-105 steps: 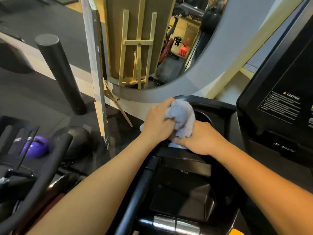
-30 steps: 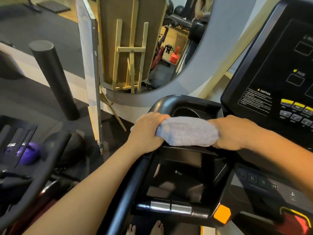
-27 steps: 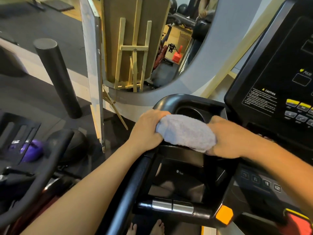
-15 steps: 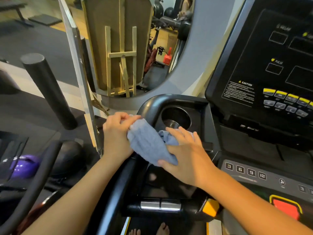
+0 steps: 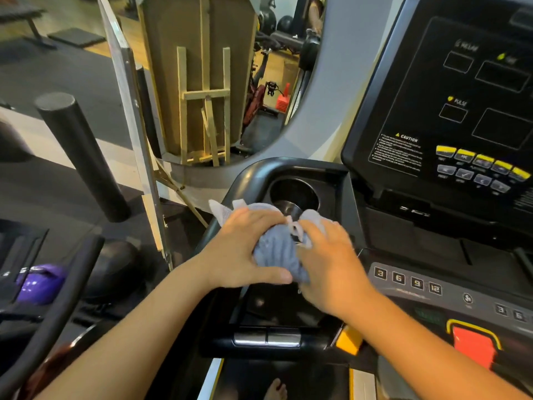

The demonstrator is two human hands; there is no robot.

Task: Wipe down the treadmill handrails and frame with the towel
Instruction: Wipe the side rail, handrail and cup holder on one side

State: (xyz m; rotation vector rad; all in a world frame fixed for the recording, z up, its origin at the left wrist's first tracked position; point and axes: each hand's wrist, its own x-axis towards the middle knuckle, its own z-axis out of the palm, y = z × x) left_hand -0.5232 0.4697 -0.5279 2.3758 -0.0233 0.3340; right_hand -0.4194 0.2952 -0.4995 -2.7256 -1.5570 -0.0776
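Found the towel (image 5: 274, 252) bunched into a lump on the left side of the treadmill's console tray (image 5: 277, 310), on the near side of the cup holder (image 5: 294, 194) and reaching its rim; noted one corner sticking up at the far left. Recorded the left grip (image 5: 242, 249) clasped round the lump's left flank, fingers over the top and thumb hooked under the near edge; recorded the right grip (image 5: 331, 264) closed over the right flank, fingertips tucked into the folds.

Judged the step in hand as gathering the cloth ahead of a wiping pass; could not tell from the surfaces how much is already wiped.

Placed the left handrail (image 5: 249, 174) just left of and beyond the towel, curving round the far corner of the cup holder, then running with its long axis back toward the wearer beneath the left forearm; rated the left grip the nearer to it; expected a short leftward shift of the cloth, then a drag along that axis.

Logged the display panel (image 5: 461, 111) up right; speed keys (image 5: 406, 281) just beside the right wrist; red stop button (image 5: 473, 346) and orange key (image 5: 349, 339) near the right forearm; flagged these as liable to a stray press. Logged a leaning panel (image 5: 129, 105), black cylinder (image 5: 78, 151) and purple ball (image 5: 40, 284) off to the left, well apart from the rail; found nothing standing in the way.
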